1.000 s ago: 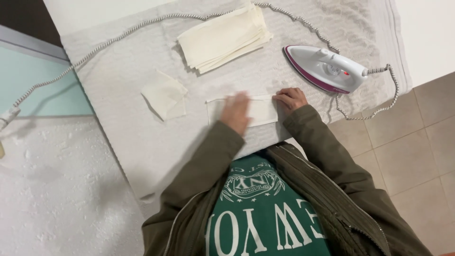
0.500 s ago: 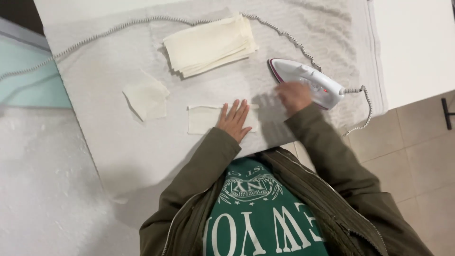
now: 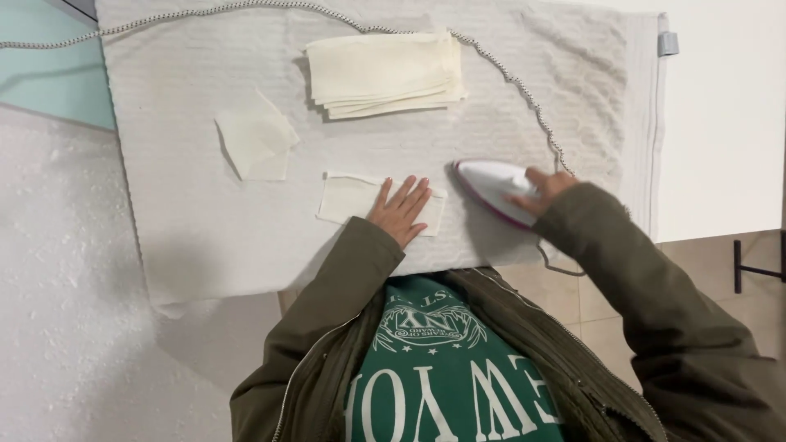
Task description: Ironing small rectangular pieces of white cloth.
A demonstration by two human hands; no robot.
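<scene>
My left hand (image 3: 400,209) lies flat with fingers spread on a small cream cloth piece (image 3: 348,198) on the white towel-covered ironing surface (image 3: 196,221). My right hand (image 3: 540,190) grips the handle of a white and purple iron (image 3: 491,184), which stands soleplate down just right of that cloth piece. A stack of folded cream cloths (image 3: 385,74) lies farther back. A single loosely folded cream piece (image 3: 255,143) lies to the left of the one under my hand.
The iron's braided cord (image 3: 508,78) curves across the back of the towel and off to the left. A pale green panel (image 3: 49,78) sits at upper left, a textured white wall (image 3: 65,311) at left, tiled floor (image 3: 589,303) below right.
My right hand left the cloth piece, took the iron and brought it left beside the cloth. My left hand now lies flat with spread fingers on the piece.
</scene>
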